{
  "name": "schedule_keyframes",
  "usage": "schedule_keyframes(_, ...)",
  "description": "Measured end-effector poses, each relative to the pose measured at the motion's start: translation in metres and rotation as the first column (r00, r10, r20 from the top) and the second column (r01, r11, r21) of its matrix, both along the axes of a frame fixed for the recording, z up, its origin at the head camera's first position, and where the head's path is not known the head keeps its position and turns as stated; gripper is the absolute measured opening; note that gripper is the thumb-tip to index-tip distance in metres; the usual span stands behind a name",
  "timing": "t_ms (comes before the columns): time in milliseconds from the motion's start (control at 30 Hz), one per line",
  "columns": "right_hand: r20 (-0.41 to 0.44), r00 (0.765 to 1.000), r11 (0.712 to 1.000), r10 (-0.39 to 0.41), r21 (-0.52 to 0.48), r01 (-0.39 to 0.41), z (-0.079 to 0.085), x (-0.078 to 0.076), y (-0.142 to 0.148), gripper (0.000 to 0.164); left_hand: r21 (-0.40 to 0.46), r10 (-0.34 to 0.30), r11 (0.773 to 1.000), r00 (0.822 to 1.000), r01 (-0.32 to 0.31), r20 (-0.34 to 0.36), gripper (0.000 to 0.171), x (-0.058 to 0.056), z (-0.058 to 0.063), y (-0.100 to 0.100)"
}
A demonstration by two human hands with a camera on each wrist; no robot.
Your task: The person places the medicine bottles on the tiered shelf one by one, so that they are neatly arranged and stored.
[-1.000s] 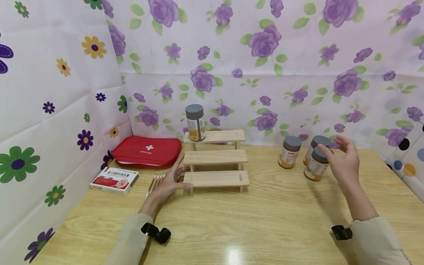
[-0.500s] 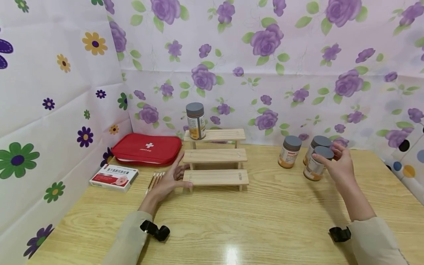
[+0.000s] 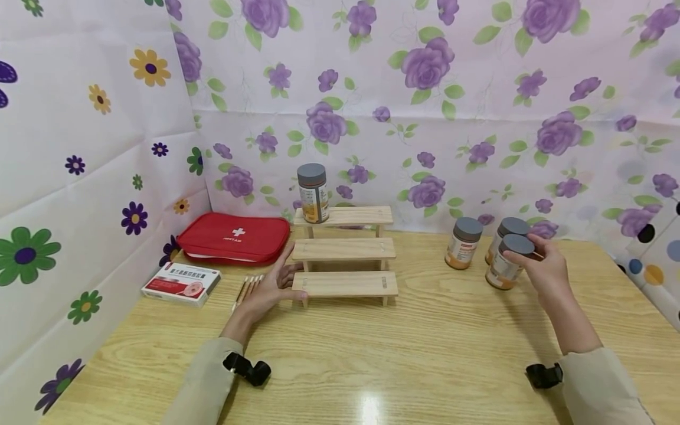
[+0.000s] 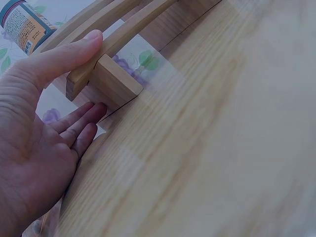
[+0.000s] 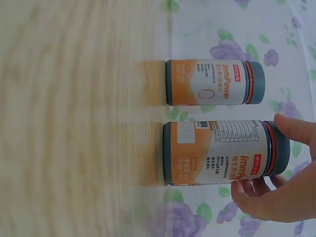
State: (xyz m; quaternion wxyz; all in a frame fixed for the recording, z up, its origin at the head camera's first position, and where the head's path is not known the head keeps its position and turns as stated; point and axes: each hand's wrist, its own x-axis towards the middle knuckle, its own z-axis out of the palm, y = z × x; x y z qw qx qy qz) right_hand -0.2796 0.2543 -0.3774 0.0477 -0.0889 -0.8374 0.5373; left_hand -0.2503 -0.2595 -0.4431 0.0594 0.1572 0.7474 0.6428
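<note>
My right hand [image 3: 552, 271] holds a vitamin bottle [image 3: 502, 271] by its grey lid, thumb on one side and fingers on the other. Still upright, the bottle stands at the table's right. Another vitamin bottle [image 3: 510, 227] is partly hidden behind it, and a third bottle [image 3: 462, 245] stands just left. A three-step wooden stand [image 3: 345, 284] is at centre. My left hand [image 3: 265, 295] holds its lower left end; in the left wrist view the thumb [image 4: 74, 57] lies over the lowest step, fingers curled beside the leg. One vitamin bottle [image 3: 313, 195] stands on the top step's left end.
Left of the stand lie a red first-aid pouch [image 3: 218, 236], a white-and-red medicine box [image 3: 180, 284] and several white-tipped sticks [image 3: 245, 290]. Flowered cloth [image 3: 372, 88] walls the back and left side of the wooden table [image 3: 382, 354].
My right hand has come down and left onto the front bottle, its fingers closing round the lid. My left hand stays at the stand.
</note>
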Motion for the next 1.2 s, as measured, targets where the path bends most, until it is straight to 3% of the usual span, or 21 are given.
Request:
schedule_keyframes(467,0.008,1.0,1.0,0.0,-0.024,0.001,-0.001,0.001,0.004,0.085,-0.004,0.0,1.0,1.0,0.0,-0.004,0.111,0.0,0.003,0.001)
schedule_keyframes(967,0.054,0.996,0.986,-0.073,-0.149,0.08,0.004,0.002,0.005,0.085,0.004,-0.005,1.0,1.0,0.005,0.002,0.111,0.0,0.002,0.001)
schedule_keyframes(1200,0.069,0.996,0.981,-0.064,-0.178,0.076,0.01,0.004,0.001,0.085,-0.003,-0.006,1.0,1.0,0.006,0.01,0.111,0.001,0.002,0.0)
